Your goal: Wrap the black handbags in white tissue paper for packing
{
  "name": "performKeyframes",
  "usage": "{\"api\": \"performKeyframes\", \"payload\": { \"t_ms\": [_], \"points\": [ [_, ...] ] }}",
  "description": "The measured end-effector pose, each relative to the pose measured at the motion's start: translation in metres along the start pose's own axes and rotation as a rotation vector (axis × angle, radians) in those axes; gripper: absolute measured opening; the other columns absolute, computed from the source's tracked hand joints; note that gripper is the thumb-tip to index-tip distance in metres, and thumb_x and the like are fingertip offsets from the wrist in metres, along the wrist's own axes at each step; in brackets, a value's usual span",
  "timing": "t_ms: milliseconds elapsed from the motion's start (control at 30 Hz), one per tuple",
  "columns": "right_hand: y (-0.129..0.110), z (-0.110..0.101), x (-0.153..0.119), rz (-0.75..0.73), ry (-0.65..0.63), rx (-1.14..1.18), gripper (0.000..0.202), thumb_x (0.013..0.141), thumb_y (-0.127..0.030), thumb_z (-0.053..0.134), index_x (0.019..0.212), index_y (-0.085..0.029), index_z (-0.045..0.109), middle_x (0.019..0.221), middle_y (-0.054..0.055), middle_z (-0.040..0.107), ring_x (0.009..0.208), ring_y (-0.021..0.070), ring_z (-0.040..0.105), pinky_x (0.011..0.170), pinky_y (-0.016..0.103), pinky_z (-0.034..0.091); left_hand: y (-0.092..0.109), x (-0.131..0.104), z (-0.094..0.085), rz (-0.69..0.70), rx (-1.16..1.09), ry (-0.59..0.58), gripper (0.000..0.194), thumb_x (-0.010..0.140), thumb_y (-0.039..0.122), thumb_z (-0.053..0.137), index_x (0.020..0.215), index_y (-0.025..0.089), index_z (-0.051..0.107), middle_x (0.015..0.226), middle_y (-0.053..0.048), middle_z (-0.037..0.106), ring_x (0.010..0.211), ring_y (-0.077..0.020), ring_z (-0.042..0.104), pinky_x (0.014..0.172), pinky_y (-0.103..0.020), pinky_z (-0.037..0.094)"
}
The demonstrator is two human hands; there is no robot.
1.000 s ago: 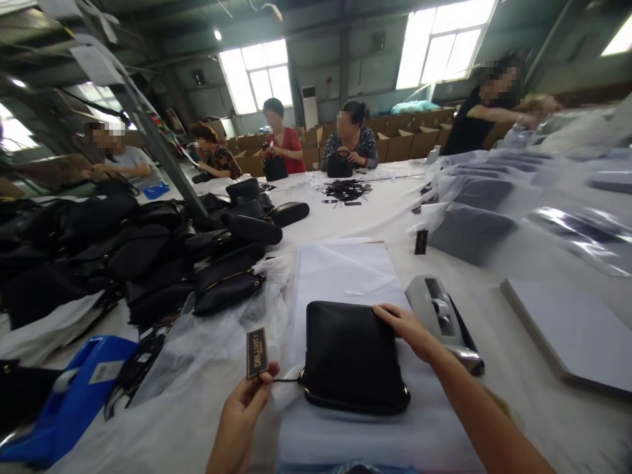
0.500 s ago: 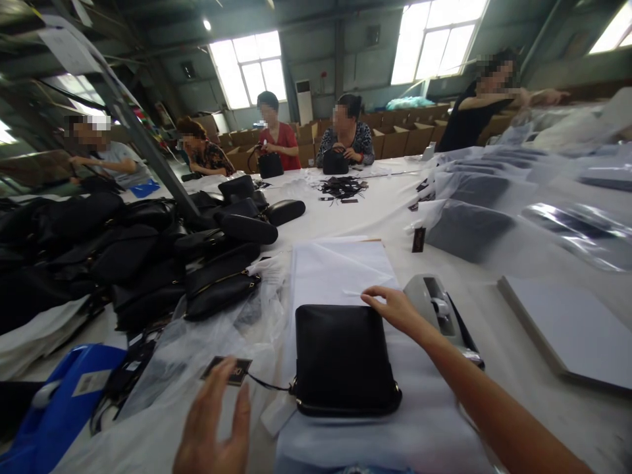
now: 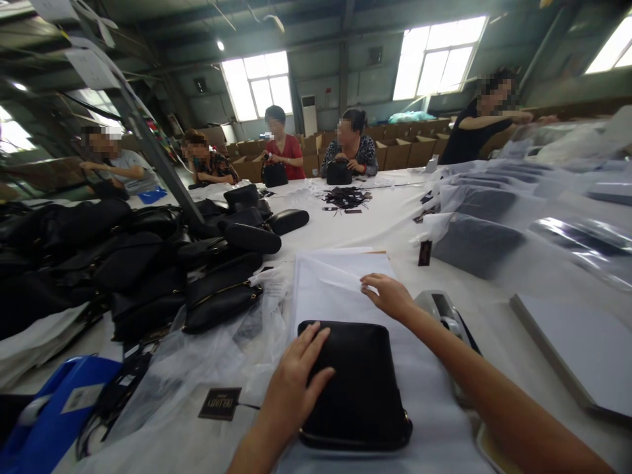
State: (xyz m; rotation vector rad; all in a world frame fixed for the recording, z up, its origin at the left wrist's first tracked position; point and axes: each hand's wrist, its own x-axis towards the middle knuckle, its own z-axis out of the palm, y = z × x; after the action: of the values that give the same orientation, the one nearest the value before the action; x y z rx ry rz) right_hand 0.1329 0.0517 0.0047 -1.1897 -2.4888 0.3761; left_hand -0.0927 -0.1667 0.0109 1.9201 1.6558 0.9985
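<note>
A small black bag (image 3: 363, 388) lies flat in front of me on a stack of thin white translucent sheets or plastic bags (image 3: 320, 289). My left hand (image 3: 296, 378) rests on the bag's left side, fingers stretched out over its top. From that side a dark hang tag (image 3: 220, 403) sticks out on a cord. Beyond the bag's far edge, my right hand (image 3: 388, 294) pinches the edge of the top translucent sheet, which lifts in a fold. A grey tape dispenser (image 3: 439, 306) stands beside my right wrist, partly covered by the forearm.
Black bags (image 3: 133, 257) pile up on the left, near a blue tape dispenser (image 3: 59, 411). Wrapped bags (image 3: 478, 243) line the right, behind a stack of grey-white boards (image 3: 573, 349). Hang tags (image 3: 345, 197) lie across the table, where several people sit or stand. A metal post (image 3: 158, 158) rises at left.
My left hand has moved right, from above the hang tag onto the black bag. My right hand now pinches the sheet's edge and raises a fold. The view has tilted slightly upward.
</note>
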Motion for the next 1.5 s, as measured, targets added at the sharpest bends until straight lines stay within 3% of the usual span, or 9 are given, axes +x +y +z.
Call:
{"api": "performKeyframes", "payload": {
  "t_ms": [133, 233, 333, 433, 533, 733, 1033, 1300, 1500],
  "points": [
    [-0.006, -0.025, -0.029, -0.033, 0.162, 0.085, 0.019, 0.093, -0.030, 0.052, 0.099, -0.027, 0.070, 0.118, 0.003, 0.069, 0.109, 0.0253, 0.061, 0.098, 0.041, 0.045, -0.018, 0.079, -0.003, 0.083, 0.118, 0.147, 0.076, 0.083, 0.019, 0.068, 0.150, 0.034, 0.035, 0.160, -0.008, 0.029, 0.148, -0.0330, 0.023, 0.118, -0.055, 0.021],
    [-0.007, -0.036, -0.048, 0.021, 0.245, 0.153, 0.018, 0.092, -0.034, 0.053, 0.095, -0.029, 0.070, 0.116, 0.003, 0.070, 0.109, 0.0256, 0.062, 0.100, 0.042, 0.045, -0.034, 0.131, 0.008, 0.138, 0.300, 0.011, 0.093, 0.068, 0.013, 0.081, 0.148, 0.032, 0.038, 0.163, -0.012, 0.021, 0.150, -0.0378, 0.010, 0.117, -0.063, 0.007],
    [-0.007, -0.043, -0.064, 0.094, 0.321, 0.189, 0.017, 0.092, -0.035, 0.054, 0.093, -0.030, 0.070, 0.115, 0.003, 0.070, 0.111, 0.0262, 0.062, 0.102, 0.042, 0.045, -0.044, 0.157, 0.018, 0.160, 0.446, -0.147, 0.084, 0.062, 0.013, 0.085, 0.138, 0.026, 0.051, 0.160, -0.016, 0.027, 0.148, -0.0397, 0.017, 0.115, -0.065, 0.012],
    [-0.012, -0.044, -0.085, 0.194, 0.430, 0.193, 0.027, 0.092, -0.039, 0.054, 0.113, -0.030, 0.067, 0.131, 0.003, 0.063, 0.123, 0.0285, 0.055, 0.111, 0.045, 0.038, -0.045, 0.162, 0.018, 0.198, 0.481, -0.156, 0.040, 0.077, 0.009, 0.068, 0.114, 0.024, 0.067, 0.149, -0.011, 0.048, 0.140, -0.0320, 0.038, 0.116, -0.058, 0.020],
    [-0.026, -0.030, -0.120, 0.382, 0.505, 0.277, 0.051, 0.087, -0.046, 0.060, 0.135, -0.031, 0.054, 0.142, 0.005, 0.053, 0.125, 0.0325, 0.053, 0.112, 0.048, 0.037, -0.042, 0.164, 0.010, 0.193, 0.469, -0.140, 0.033, 0.084, 0.006, 0.055, 0.108, 0.023, 0.070, 0.127, -0.007, 0.066, 0.117, -0.0237, 0.060, 0.110, -0.045, 0.037],
    [-0.050, 0.025, -0.187, 0.706, 0.053, 0.805, 0.066, 0.074, -0.059, 0.071, 0.131, -0.029, 0.057, 0.105, 0.008, 0.074, 0.099, 0.0322, 0.068, 0.090, 0.044, 0.053, -0.032, 0.172, 0.001, 0.214, 0.478, -0.192, 0.035, 0.081, 0.007, 0.057, 0.106, 0.025, 0.073, 0.113, -0.003, 0.071, 0.103, -0.0215, 0.065, 0.086, -0.030, 0.051],
    [-0.061, 0.037, -0.171, 0.718, -0.249, 1.363, 0.116, 0.078, -0.056, 0.072, 0.155, -0.031, -0.011, 0.106, 0.003, 0.075, 0.097, 0.0272, 0.071, 0.085, 0.042, 0.056, -0.019, 0.179, 0.005, 0.260, 0.533, -0.223, 0.040, 0.079, 0.004, 0.056, 0.104, 0.029, 0.075, 0.109, -0.003, 0.070, 0.100, -0.0204, 0.064, 0.082, -0.028, 0.051],
    [-0.060, 0.031, -0.149, 0.762, -0.082, 1.561, 0.107, 0.081, -0.045, 0.075, 0.157, -0.029, 0.002, 0.129, 0.006, 0.066, 0.115, 0.0232, 0.064, 0.108, 0.040, 0.043, -0.011, 0.177, -0.001, 0.292, 0.568, -0.239, 0.039, 0.082, 0.004, 0.055, 0.106, 0.029, 0.073, 0.106, -0.003, 0.069, 0.101, -0.0218, 0.063, 0.082, -0.030, 0.049],
    [-0.044, 0.035, -0.132, 0.639, 0.077, 1.520, 0.073, 0.082, -0.045, 0.073, 0.146, -0.027, 0.042, 0.140, 0.006, 0.058, 0.128, 0.0239, 0.054, 0.113, 0.038, 0.037, 0.009, 0.166, -0.003, 0.317, 0.594, -0.247, 0.037, 0.084, 0.004, 0.053, 0.105, 0.029, 0.071, 0.104, -0.004, 0.068, 0.099, -0.0218, 0.062, 0.079, -0.030, 0.049]
  ]
}}
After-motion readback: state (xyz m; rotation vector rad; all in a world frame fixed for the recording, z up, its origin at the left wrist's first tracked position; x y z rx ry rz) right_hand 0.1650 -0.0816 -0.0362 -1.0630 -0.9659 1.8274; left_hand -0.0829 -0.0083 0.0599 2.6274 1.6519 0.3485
